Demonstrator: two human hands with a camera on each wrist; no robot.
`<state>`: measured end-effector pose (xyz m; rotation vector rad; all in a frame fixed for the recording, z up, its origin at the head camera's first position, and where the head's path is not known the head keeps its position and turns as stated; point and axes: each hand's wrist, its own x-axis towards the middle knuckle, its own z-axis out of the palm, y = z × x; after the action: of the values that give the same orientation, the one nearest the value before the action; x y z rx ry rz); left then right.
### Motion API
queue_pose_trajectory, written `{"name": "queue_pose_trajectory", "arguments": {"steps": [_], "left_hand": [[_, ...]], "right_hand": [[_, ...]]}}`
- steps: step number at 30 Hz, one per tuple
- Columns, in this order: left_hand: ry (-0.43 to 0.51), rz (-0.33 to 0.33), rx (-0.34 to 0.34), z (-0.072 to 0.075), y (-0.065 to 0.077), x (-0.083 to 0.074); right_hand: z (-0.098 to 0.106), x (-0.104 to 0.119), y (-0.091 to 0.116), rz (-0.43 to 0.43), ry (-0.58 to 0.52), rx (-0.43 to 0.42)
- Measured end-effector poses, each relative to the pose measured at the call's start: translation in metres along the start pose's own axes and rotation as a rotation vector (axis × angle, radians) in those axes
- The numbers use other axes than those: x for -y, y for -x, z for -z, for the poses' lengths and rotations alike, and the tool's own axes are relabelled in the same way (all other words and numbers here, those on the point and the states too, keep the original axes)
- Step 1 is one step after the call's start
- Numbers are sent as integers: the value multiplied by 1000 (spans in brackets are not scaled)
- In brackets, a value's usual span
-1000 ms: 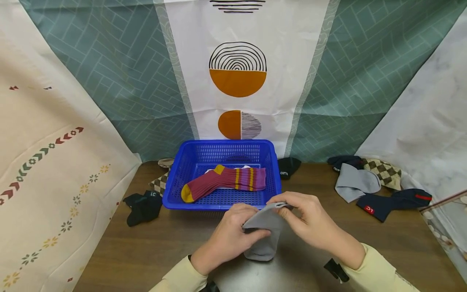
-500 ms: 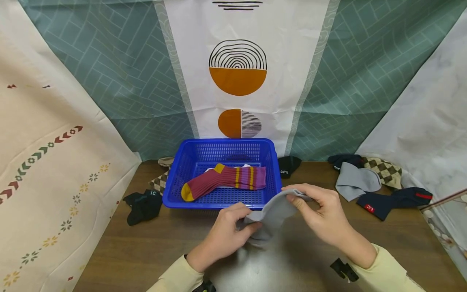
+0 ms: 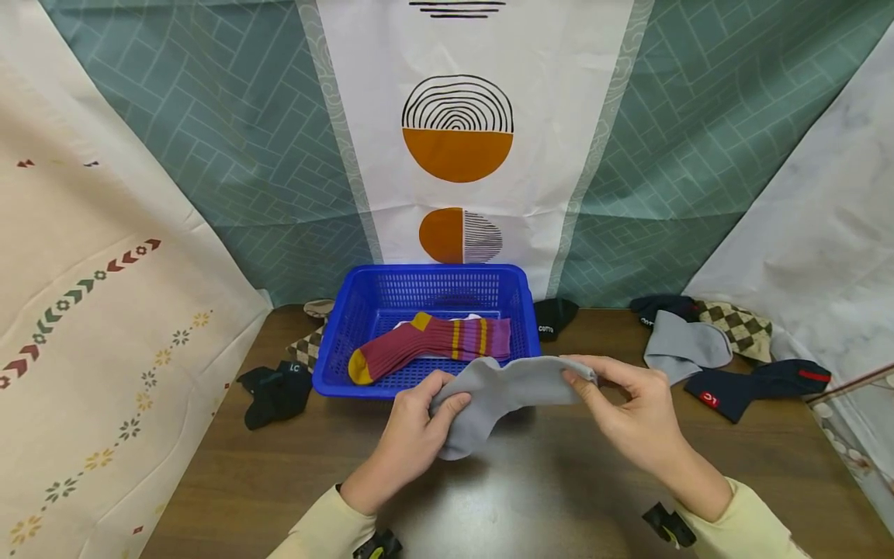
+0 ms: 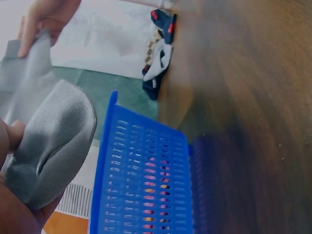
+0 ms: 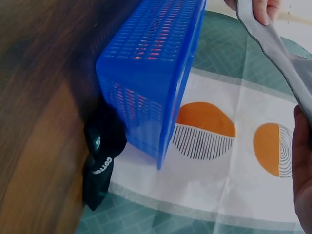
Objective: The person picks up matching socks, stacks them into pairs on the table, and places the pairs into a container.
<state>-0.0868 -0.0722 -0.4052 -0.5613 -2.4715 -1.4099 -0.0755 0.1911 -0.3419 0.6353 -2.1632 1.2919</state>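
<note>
Gripping a grey sock (image 3: 492,396) by its two parts, the left hand (image 3: 412,431) holds the foot and the right hand (image 3: 642,415) pinches the cuff; neither is nearer. It hangs between them above the table (image 3: 545,489), its leg running left to right, its foot bending toward the near side. Beyond stands the blue basket (image 3: 436,269) with a maroon sock (image 3: 433,339) inside. The left wrist view shows the basket's perforated outer wall, which the head view hardly shows.

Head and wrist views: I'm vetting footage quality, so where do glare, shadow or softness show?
Head: pale glare on the table below the held sock. Left wrist: dark shadow beside the basket; far socks look soft. Right wrist: table dark and shadowed beside the basket.
</note>
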Motion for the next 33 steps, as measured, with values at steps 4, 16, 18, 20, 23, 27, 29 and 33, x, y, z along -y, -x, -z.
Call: {"name": "queue_pose_trajectory", "arguments": {"steps": [4, 16, 18, 20, 23, 27, 29, 33], "left_hand": [[5, 0, -13, 6, -2, 0], [9, -84, 30, 22, -6, 1], [-22, -71, 57, 23, -5, 1], [-45, -53, 87, 23, -4, 2], [-61, -5, 132, 22, -1, 4], [-70, 60, 236, 23, 3, 5], [-87, 81, 304, 23, 5, 5], [-158, 81, 405, 19, 11, 9]], "right_hand": [[2, 10, -2, 7, 55, -24], [10, -28, 10, 118, 123, 101], [10, -32, 14, 81, 155, 156], [10, -35, 18, 31, 166, 207], [9, -38, 26, -8, 166, 238], [8, -44, 39, -17, 151, 251], [6, -48, 46, -12, 145, 254], [2, -53, 56, -21, 170, 258]]}}
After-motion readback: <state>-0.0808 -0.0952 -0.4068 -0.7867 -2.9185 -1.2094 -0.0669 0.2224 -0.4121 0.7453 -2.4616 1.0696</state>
